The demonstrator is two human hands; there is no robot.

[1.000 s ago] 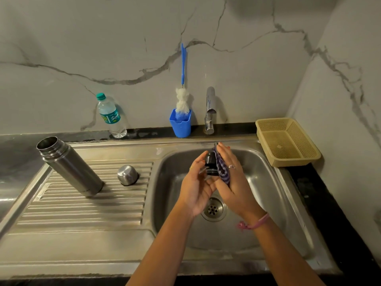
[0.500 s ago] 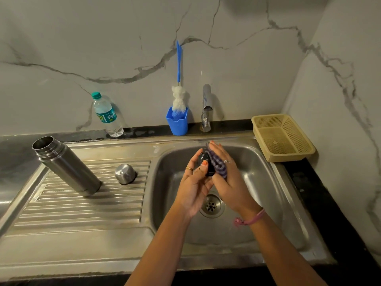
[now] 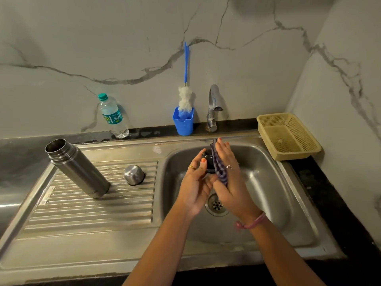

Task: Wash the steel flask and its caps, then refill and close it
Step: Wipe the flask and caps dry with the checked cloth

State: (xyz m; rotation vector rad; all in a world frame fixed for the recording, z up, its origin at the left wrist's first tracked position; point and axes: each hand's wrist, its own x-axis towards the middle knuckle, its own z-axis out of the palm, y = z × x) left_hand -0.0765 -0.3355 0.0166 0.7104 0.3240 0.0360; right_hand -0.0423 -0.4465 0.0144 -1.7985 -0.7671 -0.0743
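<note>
Right now your left hand [image 3: 195, 182] holds the small black cap [image 3: 208, 162] over the sink basin [image 3: 268, 188], fingers and thumb curled round it, a little above the drain [image 3: 216, 204]. Your right hand [image 3: 228, 178] presses a striped purple cloth [image 3: 219, 170] against the right side of that cap; the fingers lie fairly straight along the cloth with the thumb side hidden, so the grip reads as flat pressing rather than a clench. The two hands touch at the heels, and a pink band [image 3: 253, 222] sits on your right wrist.

Out to the left, the steel flask [image 3: 77, 168] stands on the ribbed draining board [image 3: 92, 207] with its mouth uncovered, appearing tilted toward the far left through the wide lens. Just right of it, apart from it, the steel cup cap [image 3: 134, 174] sits mouth-down on the same ribs.

Along the far edge, on the dark worktop [image 3: 24, 153], a plastic water bottle [image 3: 112, 116] with a green top stands against the marble wall. Right of it a blue holder [image 3: 183, 123] carries a bottle brush [image 3: 185, 96] with a blue handle. The tap [image 3: 213, 108] rises just right of the holder, directly beyond your hands. At the far right, a beige mesh basket [image 3: 288, 135] rests beside the basin's corner.
</note>
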